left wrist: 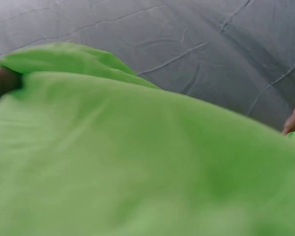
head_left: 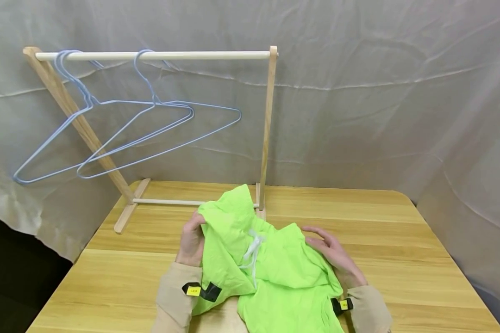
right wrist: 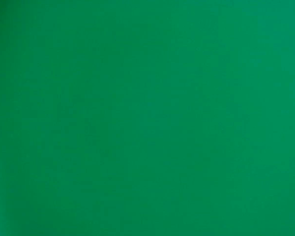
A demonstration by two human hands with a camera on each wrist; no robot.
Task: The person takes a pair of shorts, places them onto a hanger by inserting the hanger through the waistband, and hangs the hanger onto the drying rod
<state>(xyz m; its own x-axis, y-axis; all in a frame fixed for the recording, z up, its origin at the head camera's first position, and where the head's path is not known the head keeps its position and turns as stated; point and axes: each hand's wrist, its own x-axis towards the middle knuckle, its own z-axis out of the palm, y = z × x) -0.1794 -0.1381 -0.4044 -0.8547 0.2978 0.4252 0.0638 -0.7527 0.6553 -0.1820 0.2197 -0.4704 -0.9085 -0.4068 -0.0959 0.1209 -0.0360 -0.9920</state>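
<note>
Neon green shorts with a white drawstring at the waist are held up, creased, above the table. My left hand grips the waist at its left side, the fingers partly behind the cloth. At the opposite side of the waist, my right hand holds the fabric with its fingertips, one finger lying straighter above it. The lower part of the shorts runs out of the head view. Green cloth covers most of the left wrist view, and the right wrist view is filled with blurred green fabric.
A wooden rack stands at the back left of the table. Several blue wire hangers hang from its white rail, toward the left end. Grey draped cloth rises behind and to the right of the table.
</note>
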